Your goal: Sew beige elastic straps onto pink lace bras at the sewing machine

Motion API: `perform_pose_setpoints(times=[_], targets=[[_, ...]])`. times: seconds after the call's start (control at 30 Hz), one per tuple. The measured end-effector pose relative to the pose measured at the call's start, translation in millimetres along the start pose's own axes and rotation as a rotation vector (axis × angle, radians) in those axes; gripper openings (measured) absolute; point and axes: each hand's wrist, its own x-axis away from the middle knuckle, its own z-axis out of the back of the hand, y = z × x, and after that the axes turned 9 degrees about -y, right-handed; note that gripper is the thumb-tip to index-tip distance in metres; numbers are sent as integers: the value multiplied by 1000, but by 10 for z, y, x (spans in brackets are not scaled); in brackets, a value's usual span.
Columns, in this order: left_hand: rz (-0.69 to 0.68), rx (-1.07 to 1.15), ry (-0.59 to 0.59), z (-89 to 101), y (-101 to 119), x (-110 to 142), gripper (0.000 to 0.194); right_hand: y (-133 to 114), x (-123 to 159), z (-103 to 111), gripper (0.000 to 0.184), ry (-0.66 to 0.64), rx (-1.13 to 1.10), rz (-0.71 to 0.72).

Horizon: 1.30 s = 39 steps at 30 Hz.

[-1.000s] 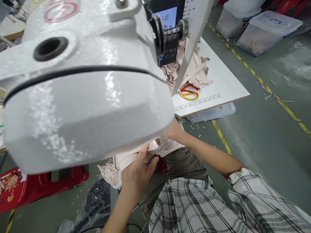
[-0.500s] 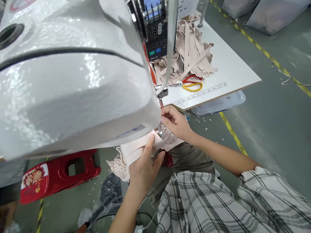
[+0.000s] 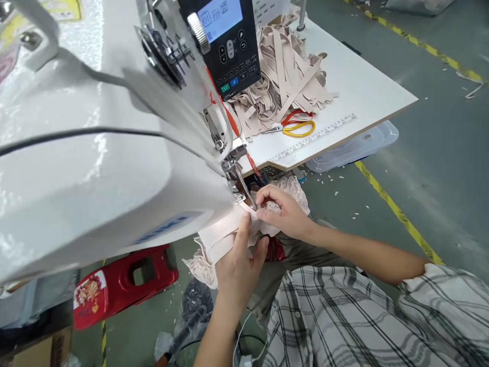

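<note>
A pale pink garment piece with lace (image 3: 289,189) lies under the needle area of a white sewing machine (image 3: 126,173). My left hand (image 3: 239,257) rests on its plain part, index finger stretched toward the presser foot (image 3: 237,196) and thumb spread away; its other fingers are largely hidden. On the right, my right hand (image 3: 282,210) is closed, thumb and fingertips pinching the fabric edge beside a slim curved metal piece (image 3: 246,188). Whether that piece belongs to the machine, I cannot tell. A ruffled lace end (image 3: 202,265) hangs left of my left hand.
On the white tabletop (image 3: 367,86) lie pale pink strips (image 3: 290,71), scissors with red and yellow handles (image 3: 298,127) and a printed ruler (image 3: 317,137). A control panel (image 3: 233,51) stands behind the needle. A red stool (image 3: 126,285) is on the floor at left.
The camera view has shifted, exposing the needle area and more of the panel. My right hand has come nearer to me, beside the curved metal piece. My left hand stays on the fabric.
</note>
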Motion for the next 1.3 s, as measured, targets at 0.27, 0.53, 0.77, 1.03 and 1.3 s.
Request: perform_pose_setpoints(times=[0.27, 0.53, 0.77, 1.03, 1.3], targets=[[125, 26, 49, -56, 13, 93, 89, 15, 29, -1, 15, 15, 25, -18], [71, 58, 39, -376, 387, 325, 93, -91, 244, 11, 20, -72, 196, -119], [-72, 489, -203, -547, 635, 535, 90, -119, 483, 219, 33, -92, -41, -192], [29, 720, -139, -214, 287, 388, 32, -190, 518, 381, 21, -197, -101, -254], [-220, 573, -49, -18, 197, 117, 42, -231, 485, 349, 16, -332, 7, -241]])
